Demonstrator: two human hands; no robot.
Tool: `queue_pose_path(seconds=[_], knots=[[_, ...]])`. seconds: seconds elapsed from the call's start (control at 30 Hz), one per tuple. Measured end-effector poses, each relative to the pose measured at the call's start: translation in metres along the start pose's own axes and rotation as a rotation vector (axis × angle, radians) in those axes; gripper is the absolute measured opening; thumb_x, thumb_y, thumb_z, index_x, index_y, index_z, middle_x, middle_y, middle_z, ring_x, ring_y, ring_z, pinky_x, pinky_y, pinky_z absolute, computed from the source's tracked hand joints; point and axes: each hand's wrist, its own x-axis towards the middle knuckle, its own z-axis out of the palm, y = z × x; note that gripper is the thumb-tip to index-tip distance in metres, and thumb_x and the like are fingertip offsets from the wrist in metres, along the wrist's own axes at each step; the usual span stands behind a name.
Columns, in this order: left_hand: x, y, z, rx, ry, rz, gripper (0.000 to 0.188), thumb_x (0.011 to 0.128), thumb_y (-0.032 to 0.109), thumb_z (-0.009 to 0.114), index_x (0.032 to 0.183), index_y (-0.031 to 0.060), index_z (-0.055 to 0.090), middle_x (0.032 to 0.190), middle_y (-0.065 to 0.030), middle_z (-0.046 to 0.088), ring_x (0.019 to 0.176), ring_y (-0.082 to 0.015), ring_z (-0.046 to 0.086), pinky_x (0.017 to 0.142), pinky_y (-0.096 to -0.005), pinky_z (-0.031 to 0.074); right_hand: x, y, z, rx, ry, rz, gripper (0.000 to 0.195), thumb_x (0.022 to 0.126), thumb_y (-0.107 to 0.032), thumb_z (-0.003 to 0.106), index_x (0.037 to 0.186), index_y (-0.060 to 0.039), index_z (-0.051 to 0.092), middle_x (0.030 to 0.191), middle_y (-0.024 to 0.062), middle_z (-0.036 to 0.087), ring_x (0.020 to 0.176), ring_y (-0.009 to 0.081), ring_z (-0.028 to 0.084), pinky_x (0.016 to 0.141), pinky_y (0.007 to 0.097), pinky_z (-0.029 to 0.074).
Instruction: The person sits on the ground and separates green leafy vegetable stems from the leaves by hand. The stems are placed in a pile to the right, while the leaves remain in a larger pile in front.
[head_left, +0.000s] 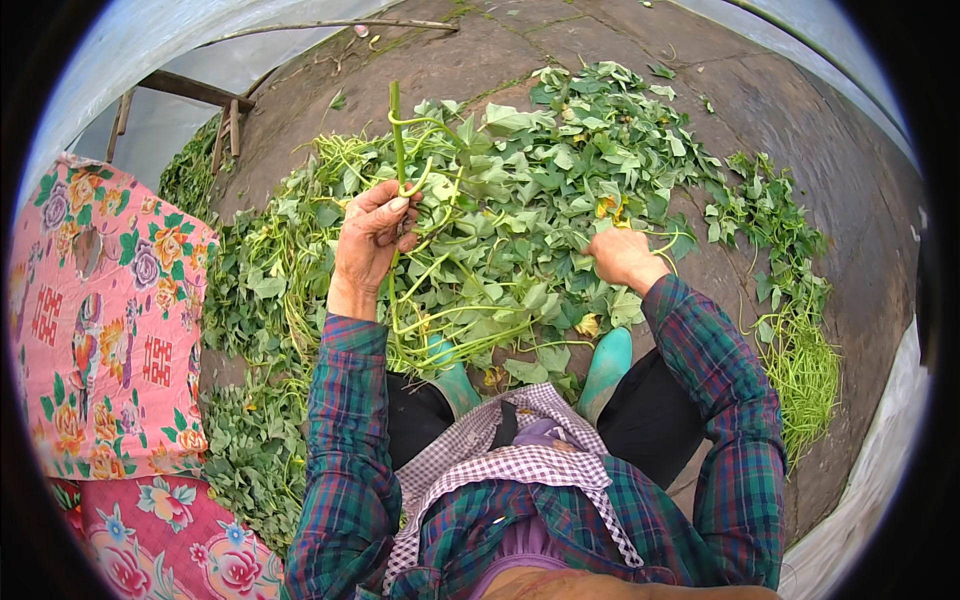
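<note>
A thick green vine stem stands upright in my left hand, pinched between thumb and fingers. Thinner leafy stalks branch off it and hang below the hand. My right hand is at the right of the leafy vines, with its fingers curled down among the leaves. Whether those fingers grip a leaf is hidden by the back of the hand. Beneath both hands spreads a broad heap of green leafy vines, with a few yellowed leaves near my right hand.
Bare stalks lie in a bundle at the right. Pink flowered cloth hangs or lies at the left. Behind it stands a wooden frame on the stone floor. Green rubber boots stand at the heap's near edge. Plastic sheeting borders the floor.
</note>
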Motion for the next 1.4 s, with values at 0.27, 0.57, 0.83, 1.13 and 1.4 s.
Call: queue_pose_path(seconds=[0.27,0.57,0.83,1.13,1.4], knots=[[0.001,-0.003,-0.001,0.144,-0.02,0.011,0.033,0.08,0.034,0.073,0.088,0.0024,0.063,0.073,-0.004,0.059,0.058,-0.0101,0.048,0.052,-0.0262,0.043,0.007,-0.028,-0.03,0.561,0.725,-0.063,0.017,0.091,-0.018,0.052,0.097,-0.0085,0.064,0.09,0.0136,0.065,0.081,0.0359,0.062,0.068,0.0446,0.049],[-0.006,0.001,0.008,0.34,0.013,0.039,0.033,0.083,0.032,0.073,0.07,0.0052,0.058,0.064,0.0008,0.047,0.058,-0.0102,0.05,0.046,-0.0239,0.041,0.034,-0.047,-0.067,1.507,0.212,-0.218,0.042,0.097,-0.042,0.048,0.119,-0.0093,0.062,0.095,-0.0009,0.06,0.072,0.0108,0.054,0.064,0.0277,0.044],[0.001,-0.004,0.009,0.409,0.078,-0.023,0.028,0.081,0.029,0.072,0.072,0.0071,0.056,0.061,0.0011,0.049,0.057,-0.0085,0.05,0.045,-0.0223,0.04,0.026,-0.018,-0.067,1.288,0.15,-0.105,0.062,0.095,-0.06,0.037,0.103,-0.0086,0.069,0.079,-0.002,0.051,0.066,0.0092,0.043,0.059,0.0251,0.037],[0.009,-0.028,0.008,0.667,0.02,0.057,0.036,0.087,0.039,0.067,0.081,0.0051,0.059,0.069,-0.0004,0.053,0.056,-0.0076,0.047,0.048,-0.0227,0.04,-0.145,0.156,-0.013,0.229,0.184,0.633,0.035,0.093,-0.04,0.047,0.112,-0.0152,0.063,0.099,0.0148,0.067,0.089,0.0331,0.065,0.075,0.0443,0.052],[0.017,-0.01,0.023,0.569,0.029,0.114,0.028,0.088,0.03,0.066,0.077,0.0043,0.062,0.065,0.0013,0.052,0.056,-0.0073,0.047,0.05,-0.0227,0.038,-0.24,0.214,-0.027,0.024,0.315,0.992,0.058,0.078,-0.028,0.067,0.131,-0.0075,0.053,0.116,0.0189,0.063,0.109,0.0343,0.059,0.093,0.0414,0.047]])
